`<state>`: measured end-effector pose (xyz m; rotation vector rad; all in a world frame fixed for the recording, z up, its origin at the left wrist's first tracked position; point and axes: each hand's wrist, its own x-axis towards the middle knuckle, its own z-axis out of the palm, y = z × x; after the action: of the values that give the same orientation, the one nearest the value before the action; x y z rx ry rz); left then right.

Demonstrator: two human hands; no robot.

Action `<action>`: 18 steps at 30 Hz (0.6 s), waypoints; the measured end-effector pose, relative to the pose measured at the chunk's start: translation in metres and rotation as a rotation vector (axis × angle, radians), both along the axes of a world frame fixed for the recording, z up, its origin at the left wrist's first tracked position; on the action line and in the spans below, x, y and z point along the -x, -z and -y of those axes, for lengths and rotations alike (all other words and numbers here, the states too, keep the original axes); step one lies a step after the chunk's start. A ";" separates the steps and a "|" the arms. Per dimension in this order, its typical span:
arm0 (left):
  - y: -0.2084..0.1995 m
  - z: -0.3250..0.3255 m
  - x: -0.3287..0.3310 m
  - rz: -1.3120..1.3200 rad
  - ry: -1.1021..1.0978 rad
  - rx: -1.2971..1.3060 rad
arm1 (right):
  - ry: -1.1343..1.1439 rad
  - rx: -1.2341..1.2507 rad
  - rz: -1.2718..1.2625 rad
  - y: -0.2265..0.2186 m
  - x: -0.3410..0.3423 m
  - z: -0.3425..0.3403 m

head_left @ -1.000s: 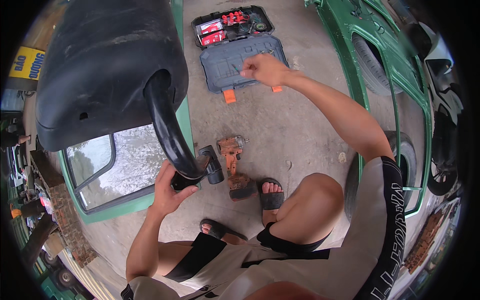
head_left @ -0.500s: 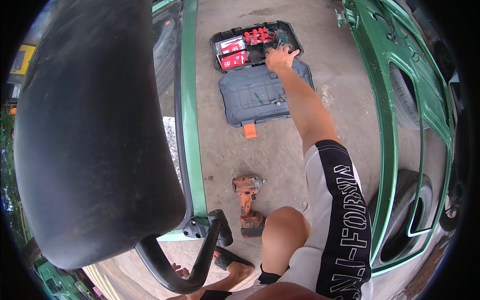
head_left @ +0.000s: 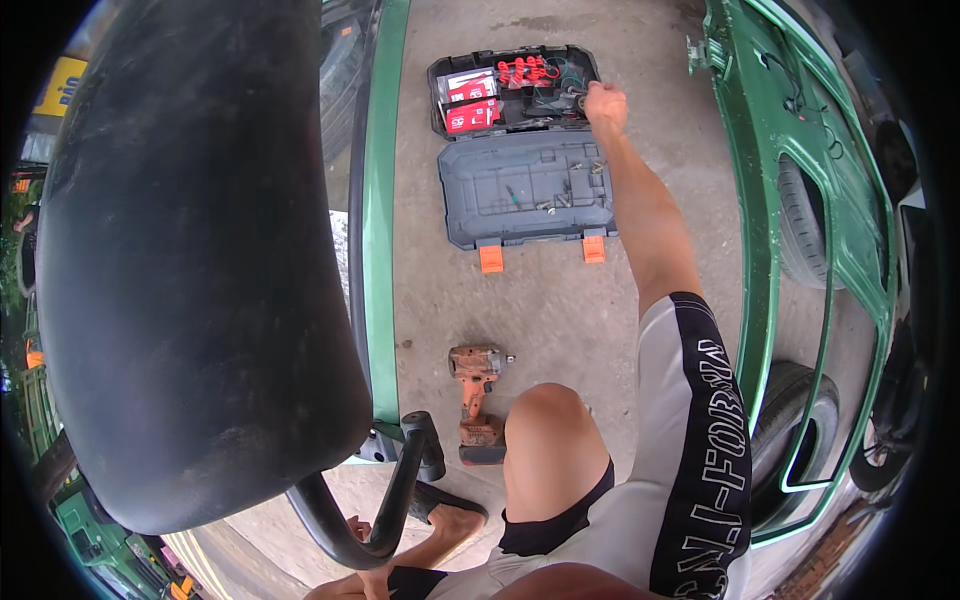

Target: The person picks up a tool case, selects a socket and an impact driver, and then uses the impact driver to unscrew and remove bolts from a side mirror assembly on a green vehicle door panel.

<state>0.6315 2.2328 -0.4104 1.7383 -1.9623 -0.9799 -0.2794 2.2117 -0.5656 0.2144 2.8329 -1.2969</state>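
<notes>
My right hand (head_left: 606, 106) is stretched far forward to the right end of an open dark tool case (head_left: 515, 128). Its fingers are curled together there, and what they hold, if anything, cannot be made out. Inside the case lie red-and-white packets (head_left: 472, 115), a row of red-handled tools (head_left: 525, 70) and tangled thin wires. The grey lid (head_left: 530, 175) lies folded toward me, with a few small metal parts and a small green tool on it. Low on the left, my left hand (head_left: 358, 528) shows only partly behind a black curved mirror arm (head_left: 395, 500); its fingers are mostly hidden.
On the concrete floor, an orange impact wrench (head_left: 474, 400) lies beside my knee. A large black mirror housing (head_left: 200, 270) blocks the left side, next to a green vehicle post (head_left: 385, 200). At right stand a green door frame (head_left: 765, 250) and tyres (head_left: 800, 430).
My right hand has moved from inside the case to its right end, and its spread fingers have closed. The view has shifted slightly. The left hand stays low behind the mirror arm.
</notes>
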 end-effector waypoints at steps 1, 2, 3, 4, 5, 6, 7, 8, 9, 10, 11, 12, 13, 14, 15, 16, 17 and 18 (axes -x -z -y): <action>0.007 0.006 -0.002 -0.025 0.054 0.037 | 0.063 0.154 0.025 -0.006 0.025 -0.020; 0.011 0.013 -0.003 -0.041 0.119 0.059 | 0.136 0.294 0.056 -0.007 0.037 -0.047; 0.004 0.013 -0.008 -0.032 0.158 0.107 | 0.135 0.299 0.075 -0.006 0.017 -0.046; -0.021 0.014 0.004 -0.002 0.130 0.004 | 0.079 0.588 0.048 -0.012 -0.021 -0.042; -0.032 0.015 0.031 0.057 0.056 0.074 | 0.032 0.867 0.005 -0.024 -0.058 -0.053; -0.042 0.022 0.046 0.064 0.093 0.074 | 0.032 0.874 0.004 -0.035 -0.091 -0.071; -0.053 0.030 0.060 0.068 0.122 0.077 | 0.023 0.885 0.004 -0.047 -0.126 -0.086; -0.070 0.040 0.085 0.044 0.215 0.169 | 0.039 0.843 0.005 -0.048 -0.163 -0.102; -0.083 0.052 0.107 0.033 0.305 0.260 | 0.056 0.801 0.017 -0.043 -0.199 -0.116; -0.081 0.078 0.107 -0.062 0.442 0.300 | 0.103 0.861 0.086 -0.043 -0.231 -0.127; -0.092 0.090 0.126 -0.011 0.350 0.234 | 0.151 0.899 0.180 -0.036 -0.265 -0.136; -0.101 0.113 0.139 -0.077 0.560 0.327 | 0.129 0.869 0.245 -0.030 -0.292 -0.139; -0.105 0.122 0.162 -0.124 0.549 0.400 | 0.029 0.824 0.269 -0.028 -0.309 -0.147; -0.121 0.138 0.179 -0.090 0.614 0.378 | -0.071 0.799 0.313 -0.023 -0.326 -0.149; -0.130 0.148 0.194 -0.136 0.619 0.396 | -0.183 0.732 0.296 -0.024 -0.333 -0.144; -0.137 0.159 0.205 -0.162 0.691 0.426 | -0.296 0.667 0.255 -0.032 -0.338 -0.138; -0.141 0.171 0.210 -0.185 0.777 0.463 | -0.402 0.608 0.196 -0.048 -0.346 -0.127; -0.141 0.180 0.213 -0.168 0.815 0.450 | -0.499 0.543 0.122 -0.069 -0.352 -0.120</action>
<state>0.4184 2.0526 -0.2696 0.5824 -2.5540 -0.7630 0.0723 2.3317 -0.4969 -0.3808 2.1185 -1.7519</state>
